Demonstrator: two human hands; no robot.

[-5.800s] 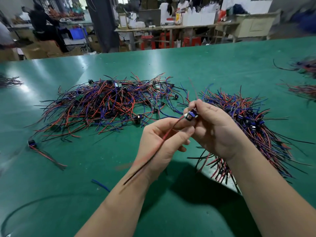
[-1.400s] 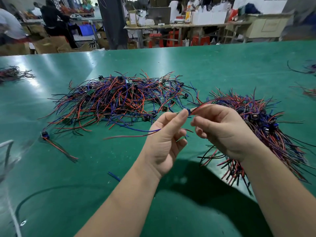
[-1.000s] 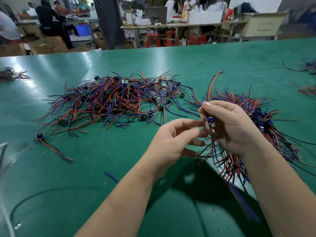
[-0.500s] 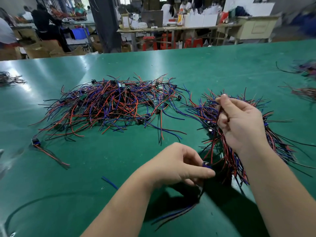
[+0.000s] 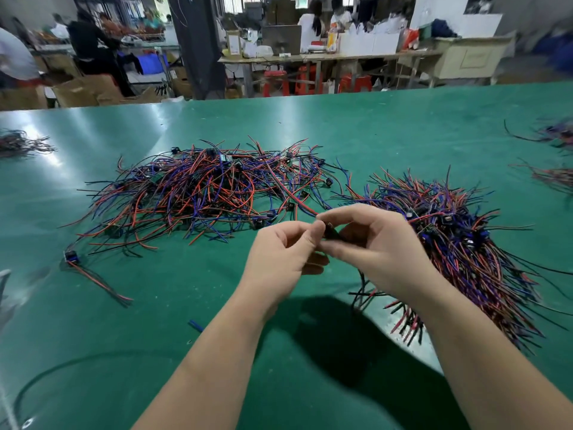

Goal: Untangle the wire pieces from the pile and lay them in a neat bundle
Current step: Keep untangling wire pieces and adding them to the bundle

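Observation:
A tangled pile (image 5: 204,193) of red, blue and black wire pieces with small black connectors lies on the green table (image 5: 387,131), left of centre. To the right lies a combed bundle (image 5: 465,243) of the same wires, fanning toward me. My left hand (image 5: 279,259) and right hand (image 5: 375,246) meet in front of both, just above the table. Both pinch one wire piece (image 5: 297,204) at its small black connector, and its red and black leads run back up-left into the pile.
A single wire piece (image 5: 93,274) lies alone at the left, and a short blue scrap (image 5: 195,325) is near my left forearm. More wire heaps sit at the far left edge (image 5: 18,145) and far right edge (image 5: 555,175). People and workbenches stand beyond the table.
My left hand rose from low near the table edge to meet my right hand. My right hand came away from the bundle, and both now pinch a fresh wire piece trailing from the pile.

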